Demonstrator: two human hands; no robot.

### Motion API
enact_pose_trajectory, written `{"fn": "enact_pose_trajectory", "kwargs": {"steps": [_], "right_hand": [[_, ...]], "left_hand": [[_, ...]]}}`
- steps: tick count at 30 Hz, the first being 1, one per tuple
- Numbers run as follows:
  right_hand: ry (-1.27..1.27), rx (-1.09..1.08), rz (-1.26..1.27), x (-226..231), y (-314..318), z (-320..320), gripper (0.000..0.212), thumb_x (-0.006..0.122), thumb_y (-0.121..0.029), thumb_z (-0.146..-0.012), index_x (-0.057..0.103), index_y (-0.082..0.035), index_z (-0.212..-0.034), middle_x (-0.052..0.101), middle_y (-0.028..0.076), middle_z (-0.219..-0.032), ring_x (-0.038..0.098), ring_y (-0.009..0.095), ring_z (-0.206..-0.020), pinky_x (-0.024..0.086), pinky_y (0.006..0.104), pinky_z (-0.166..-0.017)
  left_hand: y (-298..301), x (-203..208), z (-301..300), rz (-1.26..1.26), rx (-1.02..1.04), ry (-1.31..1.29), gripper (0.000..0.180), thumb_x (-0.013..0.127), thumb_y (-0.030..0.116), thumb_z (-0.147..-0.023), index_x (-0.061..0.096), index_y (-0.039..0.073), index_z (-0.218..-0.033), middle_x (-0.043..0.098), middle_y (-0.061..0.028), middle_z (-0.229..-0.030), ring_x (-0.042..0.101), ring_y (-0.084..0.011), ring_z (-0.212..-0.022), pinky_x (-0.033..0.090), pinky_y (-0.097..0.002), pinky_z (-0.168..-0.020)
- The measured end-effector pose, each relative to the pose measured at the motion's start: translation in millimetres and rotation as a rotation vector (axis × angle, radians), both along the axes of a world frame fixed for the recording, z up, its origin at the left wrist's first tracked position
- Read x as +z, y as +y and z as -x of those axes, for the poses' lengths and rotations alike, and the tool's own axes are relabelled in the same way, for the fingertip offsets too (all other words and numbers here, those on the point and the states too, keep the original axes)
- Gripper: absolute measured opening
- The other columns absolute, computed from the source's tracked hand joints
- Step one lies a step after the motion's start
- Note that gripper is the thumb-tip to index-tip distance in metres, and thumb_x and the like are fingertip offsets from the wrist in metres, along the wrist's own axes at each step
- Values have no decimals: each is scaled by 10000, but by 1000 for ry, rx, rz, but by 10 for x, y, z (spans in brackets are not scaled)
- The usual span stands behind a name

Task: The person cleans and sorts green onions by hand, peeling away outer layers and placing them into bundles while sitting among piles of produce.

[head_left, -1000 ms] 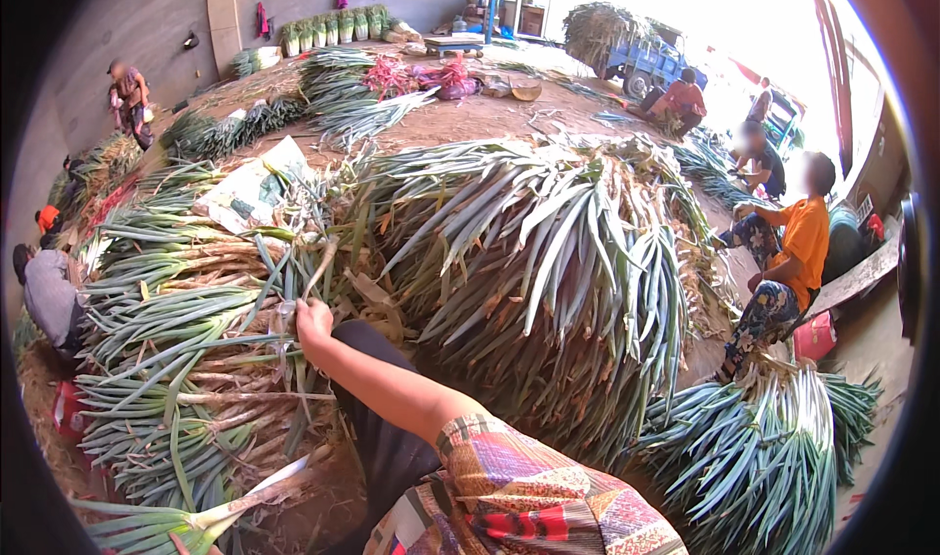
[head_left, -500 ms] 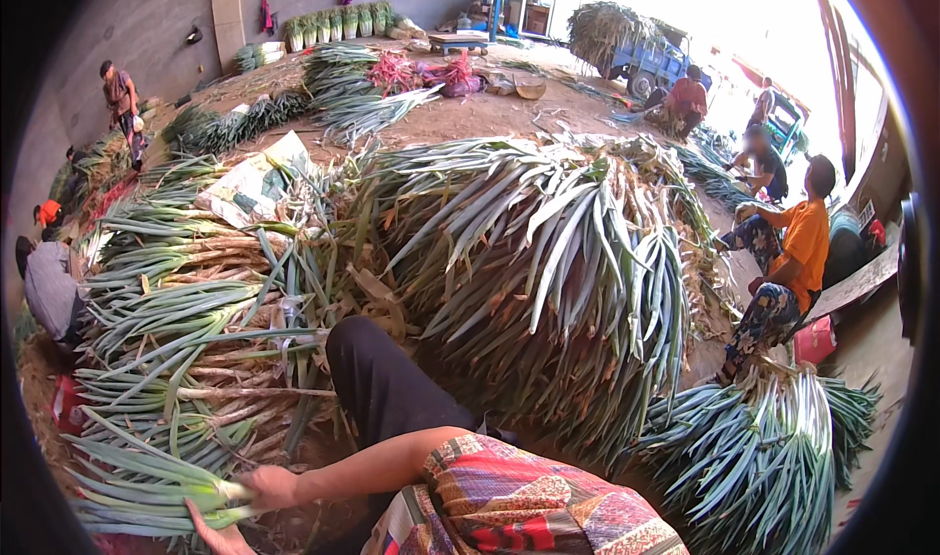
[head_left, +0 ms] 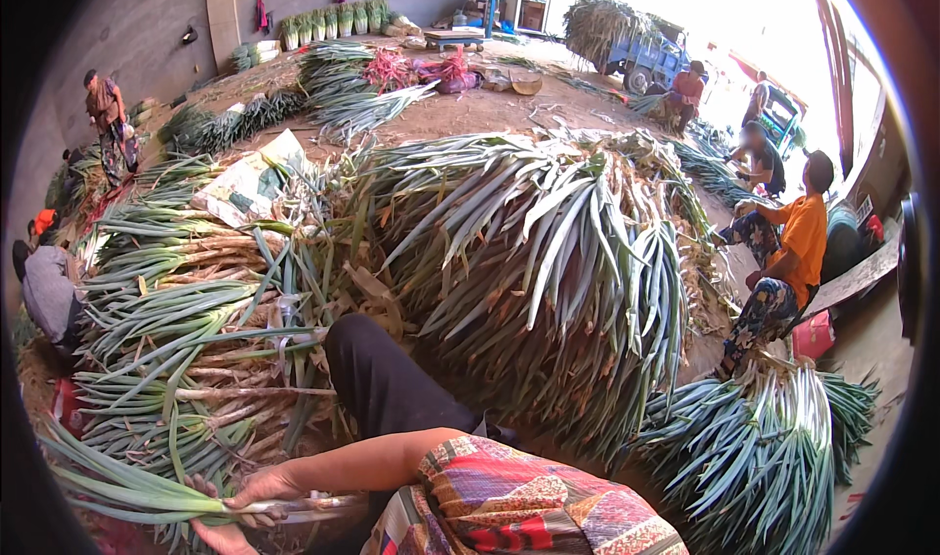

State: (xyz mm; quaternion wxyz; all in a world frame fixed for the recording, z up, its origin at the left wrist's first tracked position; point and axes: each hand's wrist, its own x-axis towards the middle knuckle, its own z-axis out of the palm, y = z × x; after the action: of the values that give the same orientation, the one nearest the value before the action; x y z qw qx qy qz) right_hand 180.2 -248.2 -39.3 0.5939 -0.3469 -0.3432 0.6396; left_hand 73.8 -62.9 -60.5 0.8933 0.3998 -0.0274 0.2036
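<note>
Low at the left, I hold a handful of long green onions [head_left: 147,493], leaves to the left and pale roots to the right. My right hand [head_left: 262,488], reaching across from the patterned sleeve, is closed round their pale stems. Just below it, my left hand [head_left: 223,535] wraps the same stems where they turn green; the lower edge cuts it off. Under and beyond the handful lies a long pile of green onions [head_left: 196,310], leaves to the left, whitish stems to the right. My dark-trousered knee [head_left: 377,369] stands beside this pile.
A big heap of green onions [head_left: 548,261] rises ahead. Tied bundles [head_left: 764,438] lie at the lower right, near a person in orange [head_left: 805,237]. Other people sit or stand around the edges. A loaded blue truck [head_left: 646,61] stands at the back; a white sack [head_left: 255,178] rests on the left pile.
The onions in my hands have shifted left and now lie flatter, their root ends showing right of my right hand. A standing person at far left has moved slightly left.
</note>
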Motion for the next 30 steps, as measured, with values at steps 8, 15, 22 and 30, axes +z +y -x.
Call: {"fn": "enact_pose_trajectory", "kwargs": {"steps": [8, 15, 22, 30], "right_hand": [[-352, -471, 2, -23, 81, 133, 457, 524, -446, -837, 598, -1, -907, 585, 93, -696, 566, 219, -631, 443, 327, -556], [-590, -628, 27, 229, 147, 68, 431, 521, -399, -826, 564, 10, -955, 580, 168, -729, 565, 273, -687, 418, 394, -645], [-336, -639, -149, -60, 311, 129, 376, 503, -314, -873, 549, 11, -1056, 599, 80, -811, 534, 147, -764, 431, 326, -692], [-218, -689, 128, 18, 116, -7, 243, 500, -214, -885, 612, 1, -900, 582, 16, -791, 475, 104, -721, 431, 302, -654]], "left_hand": [[195, -81, 110, 82, 356, 376, 505, 555, 363, -827, 495, -1, -1171, 537, -87, -1123, 517, -205, -996, 390, -336, -868], [-206, 117, -33, -47, 415, 486, 528, 569, 345, -824, 485, -38, -1178, 534, -117, -1120, 519, -210, -1004, 385, -314, -861], [-158, 68, -5, -12, 406, 446, 517, 553, 334, -835, 477, -32, -1191, 527, -128, -1146, 508, -222, -1040, 373, -331, -898], [-302, 41, -160, 116, 330, 376, 379, 559, 155, -802, 505, -29, -1130, 564, -120, -1071, 549, -241, -967, 426, -369, -857]]}}
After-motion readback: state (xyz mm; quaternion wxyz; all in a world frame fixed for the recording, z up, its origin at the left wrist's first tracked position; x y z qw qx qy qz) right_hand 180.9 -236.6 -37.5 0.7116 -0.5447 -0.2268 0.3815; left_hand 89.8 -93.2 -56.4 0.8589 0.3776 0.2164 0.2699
